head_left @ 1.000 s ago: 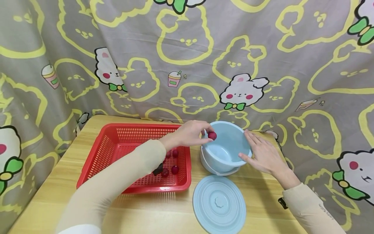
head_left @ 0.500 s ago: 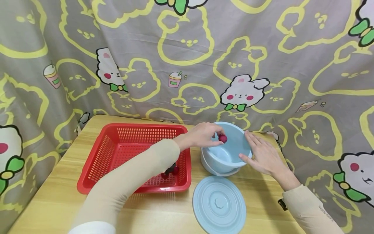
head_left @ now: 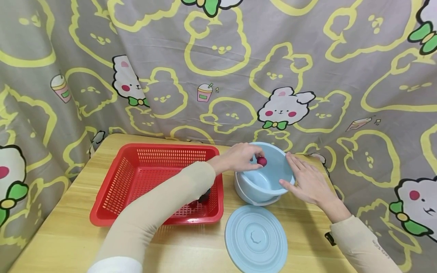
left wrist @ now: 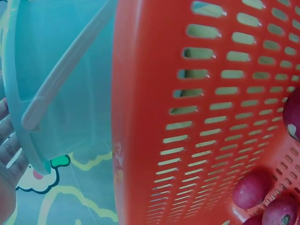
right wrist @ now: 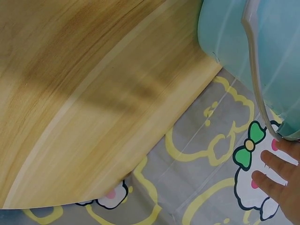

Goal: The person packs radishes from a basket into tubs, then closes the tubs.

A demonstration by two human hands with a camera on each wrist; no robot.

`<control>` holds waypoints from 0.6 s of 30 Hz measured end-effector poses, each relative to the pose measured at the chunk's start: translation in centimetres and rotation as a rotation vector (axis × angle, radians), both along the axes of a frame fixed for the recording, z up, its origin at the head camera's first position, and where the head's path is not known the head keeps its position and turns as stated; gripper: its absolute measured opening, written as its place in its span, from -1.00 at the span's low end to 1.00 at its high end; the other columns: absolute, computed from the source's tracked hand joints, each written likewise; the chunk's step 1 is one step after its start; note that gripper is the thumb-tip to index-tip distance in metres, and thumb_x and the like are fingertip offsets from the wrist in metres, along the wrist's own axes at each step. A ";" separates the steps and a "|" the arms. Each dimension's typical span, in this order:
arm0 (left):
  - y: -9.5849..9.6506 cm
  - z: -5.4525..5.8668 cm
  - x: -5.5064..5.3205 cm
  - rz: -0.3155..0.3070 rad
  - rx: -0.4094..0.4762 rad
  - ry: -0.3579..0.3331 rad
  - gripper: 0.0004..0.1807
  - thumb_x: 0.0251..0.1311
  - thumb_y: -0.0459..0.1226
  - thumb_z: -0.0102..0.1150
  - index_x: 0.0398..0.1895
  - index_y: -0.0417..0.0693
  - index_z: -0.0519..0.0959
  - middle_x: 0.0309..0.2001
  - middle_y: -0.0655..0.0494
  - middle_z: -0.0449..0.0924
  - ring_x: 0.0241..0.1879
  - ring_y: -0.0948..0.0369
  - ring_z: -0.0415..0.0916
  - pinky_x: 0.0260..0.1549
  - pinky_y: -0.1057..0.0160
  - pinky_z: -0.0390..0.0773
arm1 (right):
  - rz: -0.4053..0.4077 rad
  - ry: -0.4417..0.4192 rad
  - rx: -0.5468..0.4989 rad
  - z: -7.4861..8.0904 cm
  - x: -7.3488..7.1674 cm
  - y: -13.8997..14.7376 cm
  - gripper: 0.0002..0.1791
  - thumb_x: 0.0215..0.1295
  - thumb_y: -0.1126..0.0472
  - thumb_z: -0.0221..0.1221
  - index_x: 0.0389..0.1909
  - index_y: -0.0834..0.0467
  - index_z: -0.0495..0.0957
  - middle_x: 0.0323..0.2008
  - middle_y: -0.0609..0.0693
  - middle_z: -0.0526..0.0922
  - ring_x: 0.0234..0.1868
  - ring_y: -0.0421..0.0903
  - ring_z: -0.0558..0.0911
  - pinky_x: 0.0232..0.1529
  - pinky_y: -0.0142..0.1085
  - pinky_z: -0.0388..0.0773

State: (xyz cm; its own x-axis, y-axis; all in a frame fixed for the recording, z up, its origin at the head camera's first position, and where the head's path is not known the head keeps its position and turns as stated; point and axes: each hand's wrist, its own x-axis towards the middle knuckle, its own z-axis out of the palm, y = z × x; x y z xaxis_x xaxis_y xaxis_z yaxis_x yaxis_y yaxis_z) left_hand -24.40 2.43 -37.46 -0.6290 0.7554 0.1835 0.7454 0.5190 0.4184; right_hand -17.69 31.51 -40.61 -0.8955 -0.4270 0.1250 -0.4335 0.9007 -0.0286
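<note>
One red radish (head_left: 261,161), so named from its round form and dark-red skin, is pinched between the thumb and curled fingers of the left hand (head_left: 241,157). The grip is narrowed to the radish's width. The radish is positioned at the left fingertips, over the mouth of the light-blue bucket (head_left: 275,162); whether the bucket's inner wall is touched by it cannot be told.

The bucket's rim is touched by the right hand (head_left: 308,180). Its fingers are extended with nothing enclosed by them, and its thumb is set well apart from them, at a nearer part of the rim.

A perforated red basket (head_left: 177,146) is found behind the left fingers. Further radishes (left wrist: 253,190) are seen in it in the left wrist view; in the head view they are largely covered by the left sleeve (head_left: 170,198). The bucket's handle (left wrist: 70,62) is lowered. A matching lid (head_left: 256,239) is laid flat on the wooden table (head_left: 174,242), nearer the wearer than either set of fingers.

The step in hand is judged to be a radish's transfer from basket to bucket, shortly before release. For the next move, a slight lowering and a parting of the left fingers appear called for, with the rim steadied by the right.
</note>
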 end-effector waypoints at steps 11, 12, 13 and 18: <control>-0.2 -0.2 0.0 0.005 -0.009 0.001 -0.69 0.41 -0.08 0.33 0.11 0.02 0.69 0.07 0.07 0.79 -0.01 0.14 0.76 -0.01 0.25 0.70 | 0.001 -0.001 0.004 -0.1 -0.1 0.1 0.04 0.47 -0.35 0.08 0.67 0.26 0.04 0.65 0.25 0.18 0.56 0.39 0.34 0.47 0.32 0.32; -0.3 -0.2 0.0 0.001 -0.008 0.005 -0.69 0.42 -0.09 0.32 0.11 0.01 0.69 0.06 0.07 0.80 -0.02 0.14 0.76 -0.02 0.25 0.71 | 0.000 -0.001 0.005 -0.1 -0.1 0.1 0.04 0.47 -0.35 0.08 0.67 0.26 0.04 0.65 0.26 0.18 0.55 0.39 0.34 0.47 0.32 0.32; -0.4 -0.1 0.0 -0.002 -0.006 0.007 -0.70 0.42 -0.09 0.32 0.10 0.01 0.69 0.05 0.07 0.80 -0.03 0.14 0.76 -0.03 0.25 0.71 | 0.000 -0.001 0.006 -0.1 -0.1 0.1 0.04 0.47 -0.35 0.08 0.67 0.26 0.03 0.65 0.26 0.18 0.55 0.39 0.34 0.47 0.32 0.32; -1.0 0.1 0.2 0.005 -0.015 0.024 -0.70 0.42 -0.07 0.32 0.10 0.04 0.70 0.03 0.12 0.81 -0.05 0.21 0.76 -0.04 0.29 0.70 | 0.001 0.002 0.007 -0.2 -0.1 0.1 0.04 0.47 -0.35 0.08 0.67 0.26 0.03 0.65 0.26 0.18 0.54 0.40 0.35 0.46 0.33 0.33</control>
